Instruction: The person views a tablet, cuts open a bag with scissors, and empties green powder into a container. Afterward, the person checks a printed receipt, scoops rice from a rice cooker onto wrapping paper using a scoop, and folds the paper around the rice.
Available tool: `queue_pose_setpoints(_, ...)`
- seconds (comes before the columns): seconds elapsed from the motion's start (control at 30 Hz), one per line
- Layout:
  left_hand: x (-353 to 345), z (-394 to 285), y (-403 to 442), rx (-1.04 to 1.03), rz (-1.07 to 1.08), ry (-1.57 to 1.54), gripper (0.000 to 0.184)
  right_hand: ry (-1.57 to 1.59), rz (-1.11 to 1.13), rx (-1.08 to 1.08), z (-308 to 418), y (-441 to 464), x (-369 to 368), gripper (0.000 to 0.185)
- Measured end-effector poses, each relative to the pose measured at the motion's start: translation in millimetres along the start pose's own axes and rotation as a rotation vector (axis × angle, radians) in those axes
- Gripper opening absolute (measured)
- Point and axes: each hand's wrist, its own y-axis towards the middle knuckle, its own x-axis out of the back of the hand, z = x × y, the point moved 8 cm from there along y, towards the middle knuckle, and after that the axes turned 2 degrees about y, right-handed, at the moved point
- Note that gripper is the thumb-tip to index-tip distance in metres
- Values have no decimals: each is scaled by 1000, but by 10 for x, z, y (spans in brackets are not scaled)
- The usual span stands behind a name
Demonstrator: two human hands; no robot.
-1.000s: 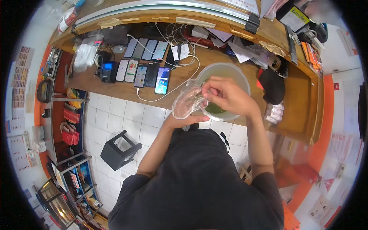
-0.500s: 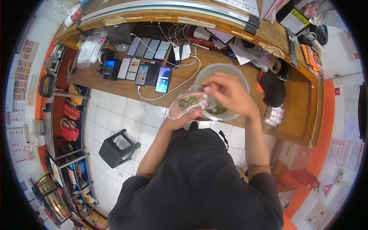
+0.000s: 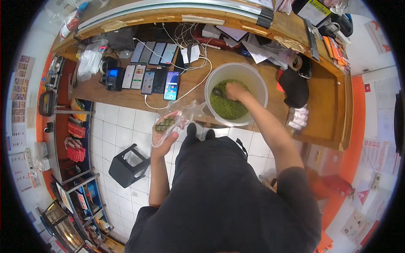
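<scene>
Supporting hand: Your left hand [image 3: 168,144] grips the bag [image 3: 175,121] from below, fingers behind the film and thumb along its near side.
Bag position: You hold it over the floor at the front of the desk [image 3: 276,111], left of the bucket [image 3: 261,92], with its loose end spread toward the bucket.
Bag contents: Dark green lumps [image 3: 164,124] show through the film.
Bag handling: Expect a light, limp and probably slippery load; treat the thin film as easy to tear.
Bag hold points: Cup the weight beneath the lumps and steady the loose end lightly; avoid hanging the load from one pinch of film.
Reaching hand: Your right hand [image 3: 234,90] is inside the bucket at the green mix [image 3: 230,109], fingers curled, beside a dark round piece [image 3: 217,91].
Right grip: You cannot tell from this view whether these fingers hold anything.
Bucket handling: Judge it stiff-walled and heavier than the bag; take hold at opposite sides of the rim.
Mix handling: Expect it soft, wet and loose.
Hidden: Your right fingertips, the bucket floor and the mix's depth.
Hard to make out: The bag's mouth is lost in clear folds, and you cannot confirm whether the film touches the bucket.
Adjacent: Phones [image 3: 171,85] lie on the desk, left of the bucket.
</scene>
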Motion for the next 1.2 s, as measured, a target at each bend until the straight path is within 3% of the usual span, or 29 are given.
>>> queue_pose_setpoints(0.17, 89, 33, -179, -13, -89, -49, 75, -123, 70, -4, 57, 54, -57, 27)
queue_pose_setpoints(0.3, 140, 58, -282, 27, -170, 15, 85, -52, 9, 26, 129, -35, -1, 25)
queue_pose_setpoints(0.43, 192, 68, -324, 20, -179, 37, 84, 32, -121, 155, 147, -176, 264, 25)
queue_pose_setpoints(0.57, 192, 42, -280, 23, -163, 54, 86, 105, -105, 155, 59, -327, 521, 22)
queue_pose_setpoints(0.67, 167, 29, -251, 19, -153, 49, 86, 329, -22, 111, 1, -415, 587, 18)
queue_pose_setpoints(0.77, 153, 29, -229, 19, -143, 46, 86, 515, 136, 46, 24, -566, 555, 27)
queue_pose_setpoints(0.83, 137, 21, -222, 18, -134, 42, 86, 694, 312, 96, 63, -676, 405, 44)
queue_pose_setpoints(0.97, 167, 57, -248, 12, -134, 69, 87, 910, 364, 53, 52, -818, 348, 48)
queue_pose_setpoints(1.03, 189, 74, -251, 4, -131, 95, 88, 558, 80, 95, 47, -875, 596, 50)
queue_pose_setpoints(1.2, 122, 35, -222, 21, -123, 50, 90, 394, -139, 150, 102, -969, 732, 43)
